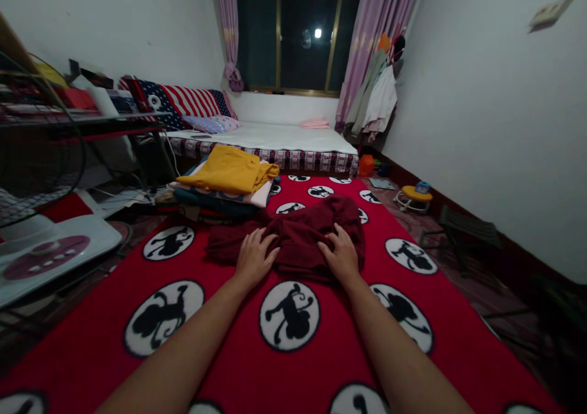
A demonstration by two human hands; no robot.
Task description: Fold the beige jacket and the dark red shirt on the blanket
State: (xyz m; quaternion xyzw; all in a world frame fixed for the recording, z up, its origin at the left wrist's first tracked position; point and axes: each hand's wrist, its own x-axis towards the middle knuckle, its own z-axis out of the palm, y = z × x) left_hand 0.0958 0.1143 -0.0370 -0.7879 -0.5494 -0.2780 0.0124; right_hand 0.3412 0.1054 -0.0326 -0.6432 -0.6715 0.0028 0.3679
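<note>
A dark maroon garment point(302, 243) lies bunched and partly folded on a red blanket point(229, 340) with round monkey prints. My left hand point(255, 256) rests on the garment's near left part, its fingers spread and thumb apart. On the near right part lies my right hand point(340, 255), also with fingers apart over the cloth. What kind of garment it is cannot be made out. Just beyond it on the left stands a stack of folded clothes point(220, 199), topped by a mustard-yellow garment point(224, 168).
A cluttered desk point(114, 118) and a white fan base point(59, 255) stand at left. Behind the blanket is a bed point(275, 133) below a window. Clothes point(378, 99) hang at back right. A yellow stool point(414, 195) and a dark folding stool point(472, 227) stand along the right wall.
</note>
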